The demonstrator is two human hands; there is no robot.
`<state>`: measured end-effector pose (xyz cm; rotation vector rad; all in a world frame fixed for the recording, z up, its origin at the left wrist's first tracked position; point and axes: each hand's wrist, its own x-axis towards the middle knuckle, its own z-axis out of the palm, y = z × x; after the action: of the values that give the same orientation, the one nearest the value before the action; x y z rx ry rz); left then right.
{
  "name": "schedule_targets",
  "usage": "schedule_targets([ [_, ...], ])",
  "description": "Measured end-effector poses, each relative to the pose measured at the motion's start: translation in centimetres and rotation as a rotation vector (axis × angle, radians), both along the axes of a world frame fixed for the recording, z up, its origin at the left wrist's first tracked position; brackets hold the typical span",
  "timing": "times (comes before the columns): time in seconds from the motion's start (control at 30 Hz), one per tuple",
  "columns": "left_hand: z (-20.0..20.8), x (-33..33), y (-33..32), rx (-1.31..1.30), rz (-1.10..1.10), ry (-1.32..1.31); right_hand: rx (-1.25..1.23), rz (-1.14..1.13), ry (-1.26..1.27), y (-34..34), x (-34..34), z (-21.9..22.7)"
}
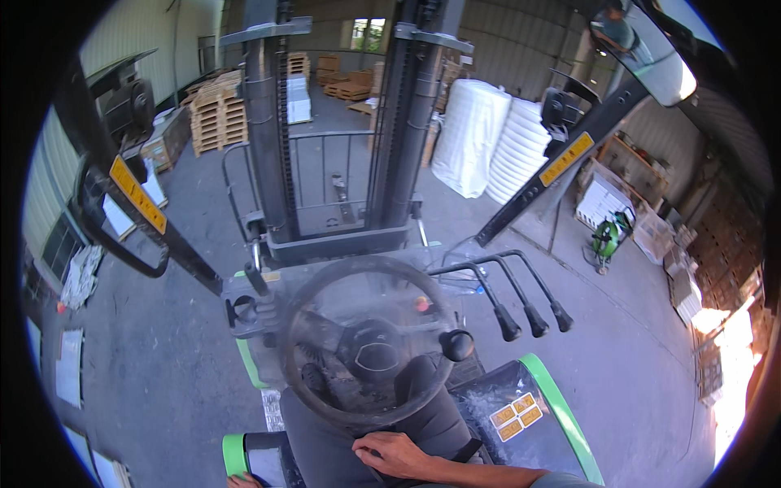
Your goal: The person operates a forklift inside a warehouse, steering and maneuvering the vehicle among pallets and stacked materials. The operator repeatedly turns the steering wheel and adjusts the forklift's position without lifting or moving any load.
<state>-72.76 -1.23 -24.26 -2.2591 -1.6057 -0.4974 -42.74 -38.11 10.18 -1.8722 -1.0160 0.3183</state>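
Note:
I sit at the controls of a forklift. Before me is its black steering wheel (pixel 290 342) with a spinner knob (pixel 457 346) at the right; neither hand touches it. My right hand (pixel 392 454) rests on my lap, its fingers curled; whether anything lies inside them is hidden. Only the fingers of my left hand (pixel 243 481) show at the lower edge, against the green-edged left side panel (pixel 234 455); how far they close around it is cut off. Three black levers (pixel 533 319) stand right of the wheel, untouched. A red button (pixel 421 304) sits behind the wheel rim.
Ahead rises the mast (pixel 272 154) with its load guard (pixel 333 163). Beyond stand stacked wooden pallets (pixel 220 118) and tall white wrapped rolls (pixel 472 138). A green wheeled machine (pixel 606 240) stands right. White panels (pixel 70 366) lie left. A mirror (pixel 659 61) hangs upper right.

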Motion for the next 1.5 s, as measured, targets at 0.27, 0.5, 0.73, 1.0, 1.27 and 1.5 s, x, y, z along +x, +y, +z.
schedule_targets([
  [0.27,0.8,-5.0,0.4,-0.329,0.208,-0.167,-0.109,0.085,0.080,2.6,-0.8,-0.8],
  [0.5,0.5,-4.0,0.4,-0.444,0.285,-0.106,-0.181,0.005,0.185,5.9,-2.5,-0.9],
  [0.73,1.2,-2.4,-0.9,-0.437,0.288,-0.161,-0.184,0.110,0.154,14.0,-2.8,0.5],
  [1.0,2.2,-3.2,0.4,-0.663,0.390,-0.091,-0.176,0.126,0.198,24.5,-0.8,-2.9],
  [1.27,3.3,-2.8,0.5,-0.705,0.434,-0.128,-0.277,-0.009,-0.021,37.9,6.8,-10.4],
  [1.5,4.3,-2.1,0.6,-0.753,0.448,-0.100,-0.324,0.184,-0.650,46.9,16.1,-18.6],
])
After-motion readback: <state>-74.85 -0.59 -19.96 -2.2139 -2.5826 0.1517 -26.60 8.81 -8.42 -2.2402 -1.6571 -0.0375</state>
